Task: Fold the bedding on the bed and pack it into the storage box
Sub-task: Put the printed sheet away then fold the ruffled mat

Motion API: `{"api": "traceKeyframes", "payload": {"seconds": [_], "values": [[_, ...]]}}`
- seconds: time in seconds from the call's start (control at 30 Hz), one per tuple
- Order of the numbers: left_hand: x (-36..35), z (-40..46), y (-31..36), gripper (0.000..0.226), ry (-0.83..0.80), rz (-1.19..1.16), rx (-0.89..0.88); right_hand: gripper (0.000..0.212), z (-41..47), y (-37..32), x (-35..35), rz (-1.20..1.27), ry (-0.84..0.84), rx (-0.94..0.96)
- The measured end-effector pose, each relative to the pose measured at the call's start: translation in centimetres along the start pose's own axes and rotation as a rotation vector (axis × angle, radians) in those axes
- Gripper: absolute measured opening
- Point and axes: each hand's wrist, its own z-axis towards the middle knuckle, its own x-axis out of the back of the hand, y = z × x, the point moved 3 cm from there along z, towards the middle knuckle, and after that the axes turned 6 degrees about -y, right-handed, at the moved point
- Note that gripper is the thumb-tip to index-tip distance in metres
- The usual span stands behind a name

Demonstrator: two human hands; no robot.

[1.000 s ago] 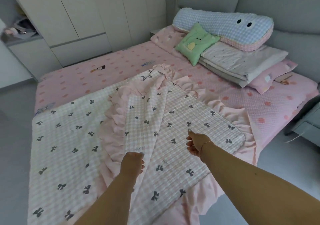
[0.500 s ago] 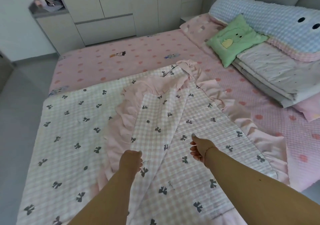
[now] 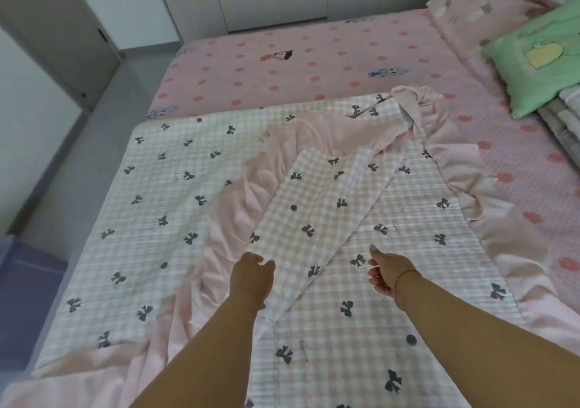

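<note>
Left hand [image 3: 252, 277] has its fingers curled, pinching the edge of the folded-over flap of the quilt [image 3: 163, 194]; right hand [image 3: 387, 271] hovers over the quilt just right of the flap, fingers loosely curled, gripping nothing I can see, thumb sticking up. Quilt is checked with dark bows and a pink ruffle [image 3: 238, 206], spread across the near half of the bed [image 3: 314, 62], flap lying diagonally on top. Green cushion [image 3: 539, 72] at far right; purple thing [image 3: 25, 282] on floor at left, can't tell what.
</note>
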Motion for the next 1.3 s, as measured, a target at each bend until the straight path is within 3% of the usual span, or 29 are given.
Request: {"api": "traceKeyframes", "payload": {"seconds": [0.1, 0.3, 0.4, 0.57, 0.7, 0.8, 0.9, 1.03, 1.13, 1.3], "values": [[-0.4, 2.9, -0.6, 0.051, -0.026, 0.064, -0.047, 0.037, 1.5, 1.1, -0.5, 0.001, -0.016, -0.022], [-1.5, 11.1, -0.7, 0.061, -0.015, 0.131, -0.095, 0.034, 5.6, 2.8, -0.7, 0.019, 0.014, -0.024], [-2.3, 14.7, -1.2, 0.082, 0.007, 0.214, -0.065, 0.034, 7.3, 3.7, -0.8, 0.017, 0.034, -0.032], [-3.6, 18.4, -1.4, 0.101, -0.071, 0.138, 0.01, 0.035, 9.9, 5.1, -1.2, -0.001, 0.056, -0.012], [-4.3, 19.1, -1.2, 0.077, -0.125, 0.058, 0.005, 0.034, 10.2, 4.8, -1.6, -0.032, 0.044, 0.017], [-4.1, 18.5, -0.7, 0.051, -0.137, -0.077, -0.085, 0.034, 10.1, 4.3, -1.6, -0.034, 0.044, 0.04], [-3.7, 16.4, 0.4, 0.04, -0.095, -0.035, -0.2, 0.034, 9.5, 3.5, -1.3, -0.05, 0.045, 0.066], [-4.5, 12.4, 2.5, 0.058, -0.155, -0.129, -0.267, 0.034, 8.1, 2.0, -0.8, -0.018, 0.042, 0.083], [-6.0, 8.8, 4.2, 0.066, -0.329, -0.255, -0.272, 0.034, 6.7, 0.9, -0.1, 0.014, 0.042, 0.117], [-9.6, 2.2, 5.4, 0.054, -0.591, -0.346, -0.233, 0.036, 4.5, -0.1, 2.3, 0.021, 0.089, 0.169]]}}
